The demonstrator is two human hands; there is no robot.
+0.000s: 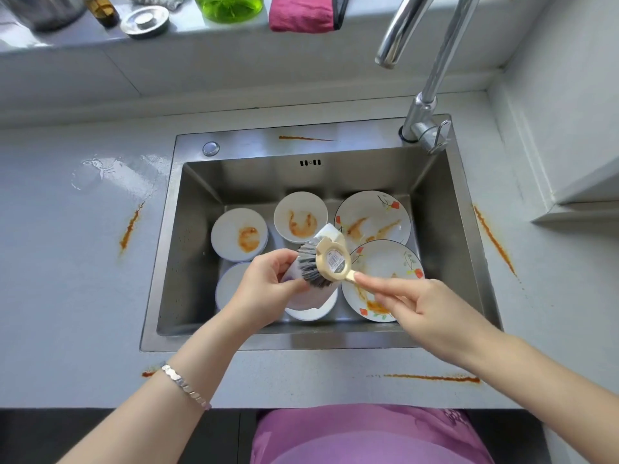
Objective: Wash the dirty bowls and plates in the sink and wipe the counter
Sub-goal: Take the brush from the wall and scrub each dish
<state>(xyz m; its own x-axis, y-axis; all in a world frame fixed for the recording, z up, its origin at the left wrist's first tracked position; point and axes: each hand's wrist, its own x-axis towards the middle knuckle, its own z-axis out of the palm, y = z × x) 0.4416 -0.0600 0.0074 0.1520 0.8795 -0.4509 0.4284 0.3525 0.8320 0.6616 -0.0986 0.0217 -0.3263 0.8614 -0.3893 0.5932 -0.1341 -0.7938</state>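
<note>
Over the steel sink (pixel 167 262), my left hand (pixel 268 286) grips a white bowl (pixel 311 296) tilted on its side. My right hand (pixel 425 309) holds the handle of a beige dish brush (pixel 326 262), its grey bristles against the bowl. On the sink floor lie two small white bowls with orange sauce, one at the left (pixel 239 234) and one in the middle (pixel 300 216). Two flowered plates with sauce smears sit at the right, one behind (pixel 373 217) and one in front (pixel 385 262). Another white dish (pixel 227 283) shows partly under my left wrist.
Orange sauce streaks mark the grey counter at left (pixel 130 226), right (pixel 494 239), front (pixel 432 377) and on the sink's back rim (pixel 301 138). A chrome faucet (pixel 425 108) rises at back right. The ledge holds a pink cloth (pixel 301 11), green bottle (pixel 227 6) and metal strainer (pixel 144 21).
</note>
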